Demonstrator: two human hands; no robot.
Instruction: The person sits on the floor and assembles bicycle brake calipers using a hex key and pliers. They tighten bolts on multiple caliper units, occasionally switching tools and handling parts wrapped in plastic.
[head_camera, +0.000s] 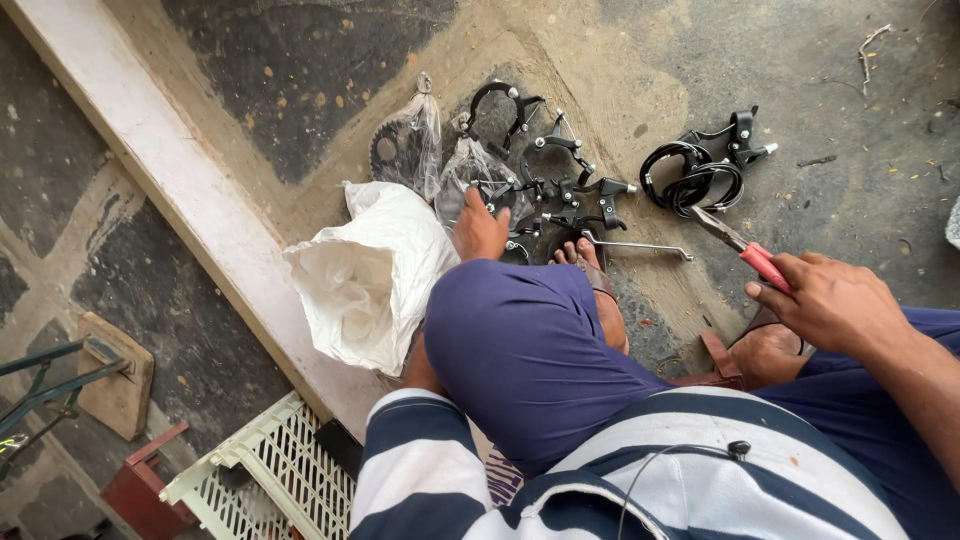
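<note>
- Right hand (835, 300) clenched around the red handles of a pair of pliers (745, 250); the metal nose points toward the coiled black cable (690, 180) on the floor (850, 120), tip just at the coil.
- Left hand (480, 230) reaches past the knee into the pile of black brake parts (560, 190); fingers hidden behind a clear plastic bag (480, 170), so I cannot tell whether this grip holds anything.
- Pliers: stiff steel, moderate weight judging by their build; the sleeved handles are the non-slip place to hold.
- Cable: likely springy, apt to uncoil; best taken at the bundled loops.
- Brake parts: rigid metal, several loose pieces, likely to tangle; take 1 by its curved arm.
- Nearby: white sack (365, 280), thin metal rod (640, 245), white crate (270, 480).
</note>
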